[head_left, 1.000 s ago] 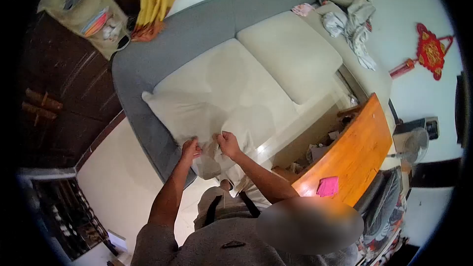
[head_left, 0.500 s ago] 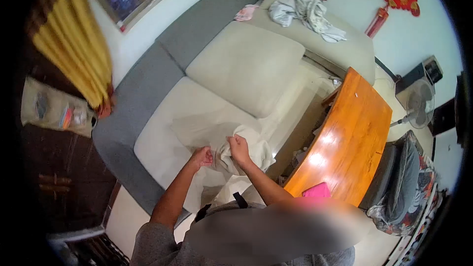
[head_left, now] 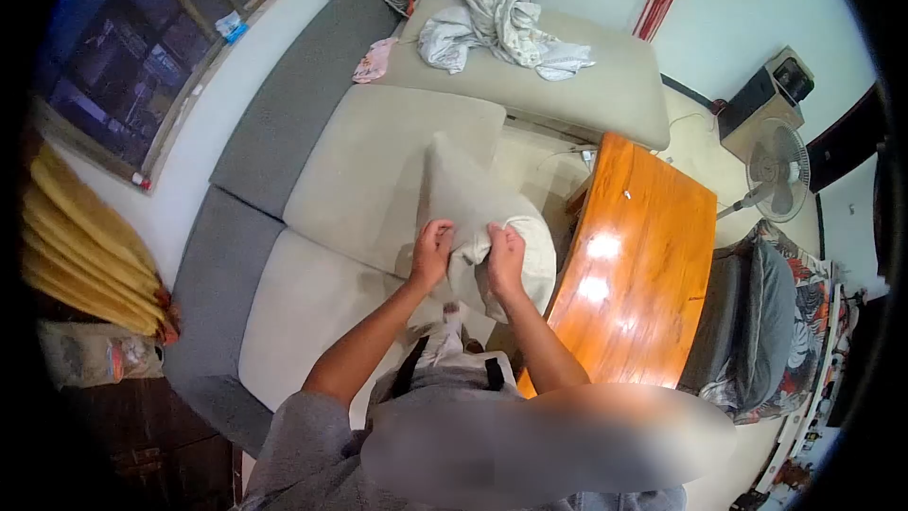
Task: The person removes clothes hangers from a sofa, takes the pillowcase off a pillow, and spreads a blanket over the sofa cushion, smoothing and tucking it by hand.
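Note:
A pale beige cushion (head_left: 473, 180), partly in loose, bunched fabric, hangs in front of me over the sofa's front edge, one corner pointing away. My left hand (head_left: 433, 254) is closed on its near left edge. Level with it, my right hand (head_left: 506, 254) pinches the gathered fabric on the right side. Between the two hands the cloth is folded and puckered. The cushion's underside is hidden.
A beige seat pad (head_left: 378, 161) of the grey-backed sofa lies beyond. Crumpled white cloths (head_left: 501, 38) and a pink cloth (head_left: 376, 60) rest at the far end. A glossy wooden table (head_left: 634, 265) stands close on my right, with a fan (head_left: 777, 170) behind it.
The cushion has been raised and turned, so its corner now points away from me. Both hands have moved forward and farther right, still gripping it. My view has swung to the right.

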Demonstrator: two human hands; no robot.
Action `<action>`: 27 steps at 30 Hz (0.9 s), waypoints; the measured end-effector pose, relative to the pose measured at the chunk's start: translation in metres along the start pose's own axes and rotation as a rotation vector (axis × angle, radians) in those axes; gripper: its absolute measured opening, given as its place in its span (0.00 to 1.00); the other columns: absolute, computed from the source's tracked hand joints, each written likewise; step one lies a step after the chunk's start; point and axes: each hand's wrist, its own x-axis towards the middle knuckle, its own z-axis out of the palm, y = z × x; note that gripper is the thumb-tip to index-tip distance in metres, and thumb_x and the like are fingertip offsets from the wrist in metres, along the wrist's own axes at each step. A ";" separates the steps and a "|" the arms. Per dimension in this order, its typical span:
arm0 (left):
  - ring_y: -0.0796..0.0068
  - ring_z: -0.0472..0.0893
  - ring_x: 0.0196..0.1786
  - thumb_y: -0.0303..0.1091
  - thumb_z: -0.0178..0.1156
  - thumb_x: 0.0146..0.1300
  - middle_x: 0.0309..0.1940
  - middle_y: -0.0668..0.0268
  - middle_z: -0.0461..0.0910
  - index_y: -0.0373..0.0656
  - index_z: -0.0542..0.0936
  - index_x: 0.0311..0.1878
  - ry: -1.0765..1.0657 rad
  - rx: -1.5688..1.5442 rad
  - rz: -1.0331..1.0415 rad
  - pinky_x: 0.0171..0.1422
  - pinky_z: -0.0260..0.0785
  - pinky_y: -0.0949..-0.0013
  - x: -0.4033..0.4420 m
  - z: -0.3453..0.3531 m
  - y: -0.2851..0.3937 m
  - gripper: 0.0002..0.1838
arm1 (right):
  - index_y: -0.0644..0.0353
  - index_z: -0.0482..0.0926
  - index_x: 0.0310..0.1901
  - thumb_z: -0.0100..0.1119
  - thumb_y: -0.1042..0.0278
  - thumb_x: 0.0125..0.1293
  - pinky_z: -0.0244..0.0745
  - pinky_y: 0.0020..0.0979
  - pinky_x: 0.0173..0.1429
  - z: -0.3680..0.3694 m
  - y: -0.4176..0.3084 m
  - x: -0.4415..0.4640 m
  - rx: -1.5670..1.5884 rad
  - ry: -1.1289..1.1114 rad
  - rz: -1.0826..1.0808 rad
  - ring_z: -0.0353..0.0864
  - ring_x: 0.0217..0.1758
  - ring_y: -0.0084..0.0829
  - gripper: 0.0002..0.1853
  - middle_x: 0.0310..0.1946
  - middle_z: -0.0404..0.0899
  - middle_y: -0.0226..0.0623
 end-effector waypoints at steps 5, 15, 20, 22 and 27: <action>0.59 0.76 0.47 0.45 0.50 0.68 0.43 0.56 0.76 0.40 0.76 0.48 -0.128 0.022 -0.083 0.51 0.69 0.60 0.104 0.068 -0.020 0.18 | 0.55 0.71 0.28 0.50 0.66 0.69 0.59 0.21 0.28 -0.014 -0.033 0.105 -0.077 0.112 -0.088 0.62 0.24 0.13 0.10 0.22 0.69 0.20; 0.68 0.70 0.54 0.62 0.56 0.54 0.52 0.69 0.72 0.56 0.71 0.55 -0.335 -0.857 -0.883 0.52 0.66 0.54 0.280 0.188 0.012 0.30 | 0.61 0.74 0.34 0.48 0.68 0.69 0.71 0.25 0.39 -0.053 -0.078 0.298 0.067 0.277 -0.206 0.75 0.34 0.21 0.08 0.31 0.77 0.28; 0.71 0.71 0.54 0.48 0.56 0.60 0.51 0.67 0.73 0.48 0.72 0.56 -0.320 -0.863 -0.507 0.57 0.63 0.65 0.405 0.241 0.019 0.23 | 0.62 0.74 0.34 0.47 0.66 0.71 0.68 0.23 0.37 -0.066 -0.105 0.392 0.019 0.293 -0.261 0.72 0.32 0.18 0.10 0.30 0.76 0.26; 0.73 0.71 0.55 0.42 0.53 0.63 0.52 0.66 0.72 0.45 0.71 0.57 -0.308 -0.904 -0.347 0.58 0.63 0.69 0.452 0.254 0.046 0.21 | 0.61 0.72 0.32 0.47 0.66 0.72 0.63 0.22 0.33 -0.063 -0.127 0.440 -0.085 0.244 -0.321 0.68 0.29 0.16 0.11 0.27 0.72 0.24; 0.76 0.71 0.56 0.34 0.50 0.66 0.53 0.65 0.72 0.40 0.69 0.59 -0.277 -0.729 -0.253 0.61 0.63 0.71 0.554 0.280 0.081 0.19 | 0.60 0.67 0.28 0.46 0.65 0.72 0.58 0.26 0.31 -0.064 -0.154 0.578 -0.397 0.178 -0.432 0.61 0.28 0.19 0.13 0.23 0.65 0.24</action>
